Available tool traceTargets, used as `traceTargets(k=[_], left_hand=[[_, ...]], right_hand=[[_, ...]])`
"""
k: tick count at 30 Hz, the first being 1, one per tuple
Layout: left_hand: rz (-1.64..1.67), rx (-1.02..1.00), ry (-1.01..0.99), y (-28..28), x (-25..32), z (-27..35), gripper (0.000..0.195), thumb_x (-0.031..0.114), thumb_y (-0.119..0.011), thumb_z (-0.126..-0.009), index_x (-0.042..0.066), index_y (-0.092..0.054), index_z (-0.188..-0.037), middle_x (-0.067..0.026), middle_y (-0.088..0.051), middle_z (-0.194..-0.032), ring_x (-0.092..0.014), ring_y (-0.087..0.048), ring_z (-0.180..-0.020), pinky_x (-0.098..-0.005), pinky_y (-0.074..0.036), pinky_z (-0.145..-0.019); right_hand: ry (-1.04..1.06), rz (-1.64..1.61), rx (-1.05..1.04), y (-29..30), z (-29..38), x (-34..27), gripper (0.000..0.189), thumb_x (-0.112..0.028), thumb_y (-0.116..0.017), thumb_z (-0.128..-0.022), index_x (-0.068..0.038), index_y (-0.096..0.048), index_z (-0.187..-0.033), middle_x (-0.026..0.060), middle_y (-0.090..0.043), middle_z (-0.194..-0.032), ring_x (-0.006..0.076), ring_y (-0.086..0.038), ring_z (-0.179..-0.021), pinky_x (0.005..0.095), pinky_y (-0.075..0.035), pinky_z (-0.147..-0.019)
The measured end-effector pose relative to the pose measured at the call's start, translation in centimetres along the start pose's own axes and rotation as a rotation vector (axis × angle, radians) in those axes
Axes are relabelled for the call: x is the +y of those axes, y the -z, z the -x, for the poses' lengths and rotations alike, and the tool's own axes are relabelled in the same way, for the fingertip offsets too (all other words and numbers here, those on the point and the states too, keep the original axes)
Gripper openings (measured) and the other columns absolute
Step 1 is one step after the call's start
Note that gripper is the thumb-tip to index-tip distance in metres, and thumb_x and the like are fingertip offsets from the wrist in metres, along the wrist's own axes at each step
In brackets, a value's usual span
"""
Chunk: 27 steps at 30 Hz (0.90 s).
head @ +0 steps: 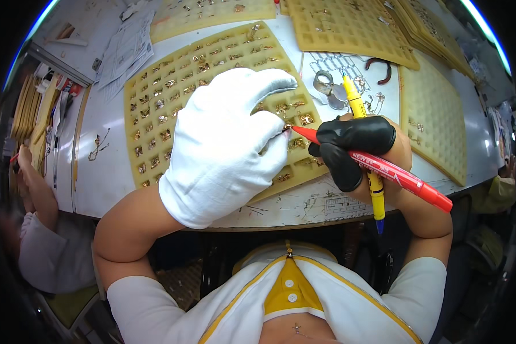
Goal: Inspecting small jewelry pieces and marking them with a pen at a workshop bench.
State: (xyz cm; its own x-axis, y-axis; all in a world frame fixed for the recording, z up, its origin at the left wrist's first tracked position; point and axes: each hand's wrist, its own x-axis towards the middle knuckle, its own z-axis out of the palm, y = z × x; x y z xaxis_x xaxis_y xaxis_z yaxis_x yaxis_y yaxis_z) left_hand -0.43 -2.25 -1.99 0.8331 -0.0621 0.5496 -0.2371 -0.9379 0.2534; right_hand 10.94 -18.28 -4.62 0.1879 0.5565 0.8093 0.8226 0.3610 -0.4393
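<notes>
My left hand point(228, 142), in a white cloth glove, pinches a small gold-coloured jewelry piece point(287, 127) between thumb and a finger. My right hand point(361, 146) wears black finger cots and grips a red marker pen point(387, 172). The marker's tip touches or nearly touches the piece. A yellow pen point(354, 96) also sits in the right hand, crossing behind the red one. Below both hands lies a yellowish compartment tray point(131, 105) with small jewelry pieces in many pockets. My glove hides its middle.
A loupe point(337, 95), a dark red curved object point(385, 71) and loose chain jewelry point(375, 102) lie right of the tray. More compartment trays point(434, 112) stand right and behind. Papers point(127, 56) lie back left. At far left another person's arm point(41, 189) rests by stacked trays.
</notes>
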Motion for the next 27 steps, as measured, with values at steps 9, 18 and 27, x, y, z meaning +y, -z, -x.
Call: traceTargets(k=[9,18,27], left_hand=[[0.004,-0.007,-0.015,-0.08,0.09,-0.12,0.011,0.003,-0.068,-0.062,0.003,-0.061,-0.070,-0.0122,-0.063,-0.108,-0.034,-0.058,-0.095,-0.0400,-0.046,-0.083],[-0.003,-0.025,-0.025,0.18,0.14,-0.36,0.011,0.002,-0.068,-0.060,0.002,-0.061,-0.069,-0.0133,-0.062,-0.106,-0.034,-0.059,-0.090,-0.0397,-0.048,-0.077],[0.003,-0.015,-0.030,0.04,-0.01,-0.23,0.012,0.003,-0.069,-0.060,0.002,-0.062,-0.069,-0.0139,-0.063,-0.106,-0.034,-0.059,-0.090,-0.0397,-0.047,-0.078]], right_hand=[[-0.007,0.028,-0.002,0.18,-0.11,-0.30,0.019,-0.005,-0.072,-0.071,-0.004,-0.058,-0.084,0.0088,-0.064,-0.070,0.0239,-0.063,-0.054,0.0307,-0.052,-0.050],[-0.004,-0.010,-0.032,0.02,0.11,-0.17,0.020,-0.003,-0.072,-0.071,-0.004,-0.059,-0.086,0.0096,-0.064,-0.070,0.0238,-0.063,-0.054,0.0311,-0.052,-0.049],[0.008,0.002,-0.094,0.28,-0.17,-0.15,0.023,-0.003,-0.074,-0.070,-0.004,-0.059,-0.087,0.0091,-0.064,-0.071,0.0241,-0.063,-0.056,0.0306,-0.052,-0.051]])
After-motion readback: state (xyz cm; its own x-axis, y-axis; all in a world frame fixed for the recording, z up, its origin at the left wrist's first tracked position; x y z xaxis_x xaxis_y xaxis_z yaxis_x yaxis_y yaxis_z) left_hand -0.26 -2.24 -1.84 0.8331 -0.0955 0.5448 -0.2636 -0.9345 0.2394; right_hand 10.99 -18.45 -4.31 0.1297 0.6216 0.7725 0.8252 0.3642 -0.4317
